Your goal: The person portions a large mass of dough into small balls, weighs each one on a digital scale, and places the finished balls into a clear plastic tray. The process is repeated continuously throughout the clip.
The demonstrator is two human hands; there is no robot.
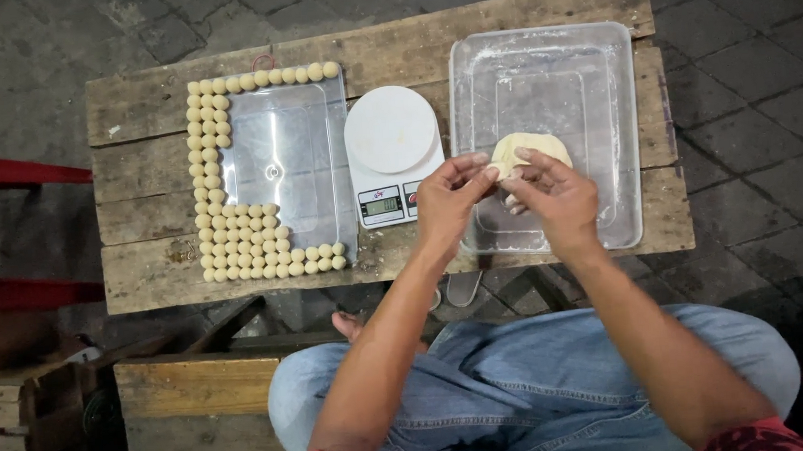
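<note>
Both hands meet over the clear tub (pixel 541 68) at the table's (pixel 153 111) right end: the left hand (pixel 447 204) and right hand (pixel 556 196) each have their fingertips pinched together on the near edge of a pale lump of dough (pixel 534 147), which sits just above the tub's floor. Beside the tub, at the table's middle, stands a white kitchen scale (pixel 391 152). Toward the left end lies a clear tray (pixel 291 163) with small dough balls (pixel 235 236) lined along its far, left and near edges.
</note>
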